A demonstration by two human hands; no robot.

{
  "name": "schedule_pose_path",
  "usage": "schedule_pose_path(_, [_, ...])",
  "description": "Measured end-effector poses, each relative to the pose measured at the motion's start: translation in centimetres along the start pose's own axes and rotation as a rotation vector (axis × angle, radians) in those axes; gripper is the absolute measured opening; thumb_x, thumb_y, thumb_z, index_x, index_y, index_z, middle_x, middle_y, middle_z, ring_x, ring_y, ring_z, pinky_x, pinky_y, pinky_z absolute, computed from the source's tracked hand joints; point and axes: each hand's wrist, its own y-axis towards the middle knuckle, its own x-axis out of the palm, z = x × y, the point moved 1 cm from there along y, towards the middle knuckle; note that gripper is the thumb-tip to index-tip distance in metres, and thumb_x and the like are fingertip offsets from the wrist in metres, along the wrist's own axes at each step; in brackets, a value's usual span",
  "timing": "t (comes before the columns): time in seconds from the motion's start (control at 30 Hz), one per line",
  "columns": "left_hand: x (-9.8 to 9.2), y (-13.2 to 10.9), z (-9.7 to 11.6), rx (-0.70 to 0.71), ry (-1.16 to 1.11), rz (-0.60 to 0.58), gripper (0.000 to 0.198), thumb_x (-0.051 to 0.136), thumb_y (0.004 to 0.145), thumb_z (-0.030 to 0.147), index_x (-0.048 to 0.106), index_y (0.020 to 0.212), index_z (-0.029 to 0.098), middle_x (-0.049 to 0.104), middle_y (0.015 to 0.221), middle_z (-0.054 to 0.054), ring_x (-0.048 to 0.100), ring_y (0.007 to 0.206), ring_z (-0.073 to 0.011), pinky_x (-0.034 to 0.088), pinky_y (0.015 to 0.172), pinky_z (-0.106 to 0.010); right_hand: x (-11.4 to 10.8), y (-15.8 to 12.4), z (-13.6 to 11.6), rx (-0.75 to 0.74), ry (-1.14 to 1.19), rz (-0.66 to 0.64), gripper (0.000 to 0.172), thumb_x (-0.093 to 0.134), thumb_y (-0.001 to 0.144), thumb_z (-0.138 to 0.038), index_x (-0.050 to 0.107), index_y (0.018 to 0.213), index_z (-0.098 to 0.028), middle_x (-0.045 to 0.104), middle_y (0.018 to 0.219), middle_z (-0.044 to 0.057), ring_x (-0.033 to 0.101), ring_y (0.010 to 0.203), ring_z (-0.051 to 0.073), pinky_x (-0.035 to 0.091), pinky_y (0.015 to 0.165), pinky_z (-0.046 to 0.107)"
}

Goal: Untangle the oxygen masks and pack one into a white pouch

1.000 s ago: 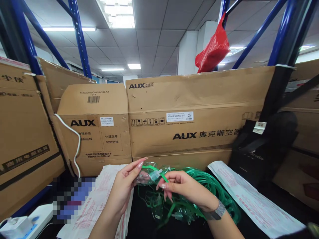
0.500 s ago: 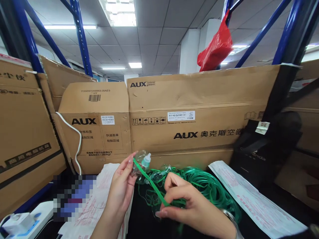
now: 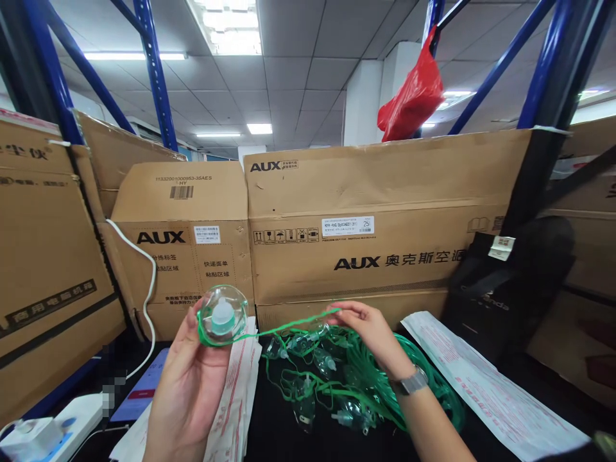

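Observation:
My left hand (image 3: 190,378) holds up a clear green oxygen mask (image 3: 222,316) with its pale connector facing me, fingers curled round its rim. A thin green elastic strap (image 3: 283,329) runs from the mask to my right hand (image 3: 362,325), which pinches the strap's far end and holds it stretched. Below the strap lies a tangled pile of more masks and green tubing (image 3: 346,378) on the dark table (image 3: 274,436).
Stacks of white paper pouches lie at left (image 3: 231,410) and right (image 3: 486,385). AUX cardboard boxes (image 3: 375,218) wall off the back. A black bag (image 3: 524,282) leans at right, a white power strip (image 3: 58,423) sits at lower left, and a red bag (image 3: 411,96) hangs above.
My left hand has lifted the mask up and leftward, turning it to face me. My right hand has moved up and right along the strap, pulling it taut.

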Motion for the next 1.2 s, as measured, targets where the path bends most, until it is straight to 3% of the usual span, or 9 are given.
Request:
schedule_pose_path(0.1, [-0.2, 0.1, 0.4, 0.04, 0.019, -0.001, 0.037, 0.035, 0.091, 0.012, 0.069, 0.078, 0.018, 0.075, 0.079, -0.002, 0.069, 0.072, -0.0096, 0.056, 0.073, -0.021, -0.7, 0.1, -0.9, -0.019, 0.424, 0.014, 0.033, 0.059, 0.074, -0.032, 0.06, 0.103, -0.017, 0.064, 0.109, 0.009, 0.059, 0.101, 0.018, 0.046, 0.087, 0.029])
schedule_pose_path(0.17, [-0.2, 0.2, 0.3, 0.06, 0.037, -0.007, 0.034, 0.038, 0.09, 0.013, 0.069, 0.078, 0.017, 0.075, 0.077, -0.001, 0.069, 0.071, -0.0093, 0.055, 0.073, -0.02, -1.2, 0.3, -0.8, 0.034, 0.807, 0.12, 0.023, 0.056, 0.079, -0.024, 0.062, 0.098, -0.014, 0.065, 0.106, 0.01, 0.059, 0.101, 0.016, 0.049, 0.087, 0.027])
schedule_pose_path(0.23, [-0.2, 0.4, 0.3, 0.077, 0.051, -0.009, 0.03, 0.04, 0.09, 0.014, 0.069, 0.079, 0.016, 0.075, 0.078, 0.0, 0.068, 0.072, -0.0094, 0.056, 0.074, -0.02, -1.9, 0.6, -0.3, 0.088, 1.014, 0.268, 0.017, 0.048, 0.084, -0.013, 0.063, 0.089, -0.014, 0.069, 0.093, 0.007, 0.064, 0.09, 0.012, 0.053, 0.08, 0.022])
schedule_pose_path(0.4, [0.0, 0.6, 0.2, 0.114, 0.057, -0.012, 0.028, 0.041, 0.089, 0.013, 0.068, 0.081, 0.014, 0.074, 0.077, 0.0, 0.068, 0.074, -0.0095, 0.056, 0.073, -0.021, -3.5, 1.5, 1.5, 0.106, 1.07, 0.409, 0.032, 0.036, 0.083, 0.005, 0.061, 0.084, -0.017, 0.065, 0.071, -0.001, 0.062, 0.06, 0.004, 0.055, 0.061, 0.01])
schedule_pose_path(0.7, [0.1, 0.7, 0.3, 0.125, 0.042, 0.018, 0.034, 0.038, 0.09, 0.009, 0.067, 0.073, 0.015, 0.074, 0.074, 0.001, 0.067, 0.072, -0.0079, 0.055, 0.074, -0.02, -4.6, 1.5, 2.8, 0.056, 1.011, 0.518, 0.024, 0.045, 0.077, 0.005, 0.052, 0.08, -0.018, 0.051, 0.06, -0.006, 0.042, 0.036, 0.001, 0.038, 0.031, 0.006])
schedule_pose_path(0.87, [0.1, 0.7, 0.4, 0.112, 0.04, 0.041, 0.031, 0.041, 0.089, 0.01, 0.068, 0.076, 0.015, 0.074, 0.074, 0.001, 0.067, 0.073, -0.0085, 0.054, 0.076, -0.02, -4.5, 1.3, 2.3, -0.021, 0.943, 0.457, 0.019, 0.053, 0.082, -0.015, 0.045, 0.065, -0.018, 0.046, 0.054, -0.008, 0.023, 0.028, -0.001, 0.025, 0.025, 0.006])
schedule_pose_path(1.0, [0.2, 0.6, 0.4, -0.015, -0.01, 0.041, 0.039, 0.033, 0.09, 0.008, 0.068, 0.076, 0.017, 0.074, 0.074, 0.0, 0.068, 0.069, -0.0091, 0.055, 0.07, -0.02, -3.4, 0.6, 0.6, -0.04, 0.844, 0.307, 0.009, 0.061, 0.078, -0.024, 0.057, 0.078, -0.016, 0.04, 0.046, -0.011, 0.02, 0.027, 0.0, 0.022, 0.025, 0.008])
schedule_pose_path(1.13, [0.4, 0.3, -0.6, -0.28, 0.003, 0.065, 0.045, 0.027, 0.09, 0.004, 0.069, 0.079, 0.015, 0.074, 0.069, -0.004, 0.069, 0.063, -0.0116, 0.058, 0.063, -0.024, -0.1, -1.1, -1.8, -0.001, 0.729, 0.096, 0.011, 0.067, 0.073, -0.024, 0.063, 0.072, -0.014, 0.045, 0.046, -0.007, 0.031, 0.032, 0.002, 0.026, 0.029, 0.01])
schedule_pose_path(1.2, [0.5, -0.1, -1.4, -0.391, 0.057, 0.019, 0.041, 0.031, 0.088, 0.002, 0.07, 0.079, 0.013, 0.074, 0.071, -0.005, 0.069, 0.063, -0.0128, 0.058, 0.061, -0.025, 1.9, -2.3, -2.9, 0.024, 0.665, -0.039, 0.013, 0.067, 0.072, -0.024, 0.065, 0.067, -0.012, 0.06, 0.069, 0.003, 0.048, 0.047, 0.007, 0.037, 0.038, 0.014])
